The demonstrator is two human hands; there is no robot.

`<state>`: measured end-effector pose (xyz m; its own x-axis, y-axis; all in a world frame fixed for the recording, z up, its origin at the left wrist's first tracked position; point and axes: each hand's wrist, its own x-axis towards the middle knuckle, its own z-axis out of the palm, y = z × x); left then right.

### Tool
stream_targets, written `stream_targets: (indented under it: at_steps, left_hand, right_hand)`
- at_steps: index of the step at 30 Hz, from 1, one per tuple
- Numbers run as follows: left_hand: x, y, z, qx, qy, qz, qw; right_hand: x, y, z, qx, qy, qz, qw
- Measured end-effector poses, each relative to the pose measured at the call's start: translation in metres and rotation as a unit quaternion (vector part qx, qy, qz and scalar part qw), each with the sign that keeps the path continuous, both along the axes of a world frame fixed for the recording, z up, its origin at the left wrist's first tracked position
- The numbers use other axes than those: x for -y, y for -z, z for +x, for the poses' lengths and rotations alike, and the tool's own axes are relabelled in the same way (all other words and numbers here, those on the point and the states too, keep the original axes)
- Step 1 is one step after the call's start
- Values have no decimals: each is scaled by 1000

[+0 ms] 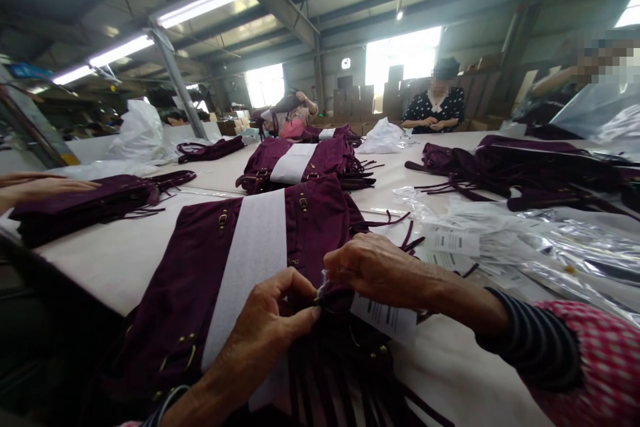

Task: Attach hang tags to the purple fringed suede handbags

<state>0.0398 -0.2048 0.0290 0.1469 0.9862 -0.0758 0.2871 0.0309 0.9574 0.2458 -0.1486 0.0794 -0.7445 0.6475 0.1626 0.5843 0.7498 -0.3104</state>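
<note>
A purple fabric bag with brass buckles and long fringe lies before me, a band of white paper across it. My left hand is closed, thumb and forefinger pinching a small metal fitting at the bag's edge. Right beside it, my right hand is closed with bent fingers on a thin whitish strip, whose exact kind I cannot make out. Under the right wrist hangs a white printed tag; where it is attached is hidden.
More purple bags are stacked ahead on the white table, with others at the right. Clear plastic bags and printed tags lie at my right. Another person's hands rest on bags at left. Co-workers stand across the table.
</note>
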Motion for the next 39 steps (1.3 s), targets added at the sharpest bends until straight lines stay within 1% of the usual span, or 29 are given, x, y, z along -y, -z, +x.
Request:
stream_targets:
  at_steps: [3, 6, 10, 13, 17, 20, 23, 28, 32, 35, 39]
  left_hand:
    - [-2, -2, 1, 21, 3, 12, 1000]
    - [-6, -2, -1, 68, 30, -9, 997]
    - [-11, -2, -6, 100, 66, -47, 992]
    - [-12, -2, -8, 127, 84, -62, 986]
    - [-10, -3, -7, 155, 82, -64, 982]
    - [-9, -3, -6, 162, 80, -76, 981]
    - [-9, -1, -8, 169, 76, -72, 980]
    - [-9, 3, -10, 177, 79, -71, 978]
    - [-8, 5, -11, 189, 81, -75, 976]
    - [-8, 5, -11, 195, 74, -84, 974]
    - [-10, 6, -10, 183, 58, -78, 978]
  right_hand:
    - [3, -1, -5, 21, -28, -8, 999]
    - [6, 3, -8, 21, -36, 3, 999]
    - [10, 11, -5, -6, -36, -2, 999]
    - [15, 16, -1, -34, -18, -14, 999]
    - [22, 21, -1, -90, 15, -38, 995]
    - [24, 26, -4, -116, -9, -30, 993]
    - [24, 33, -8, -100, -30, 0, 995]
    - [26, 43, -11, -51, -25, 63, 996]
    - [28, 48, -10, -17, -50, 111, 992]
    - [30, 52, -8, -8, -77, 164, 983]
    - [33, 60, -4, 11, -106, 252, 962]
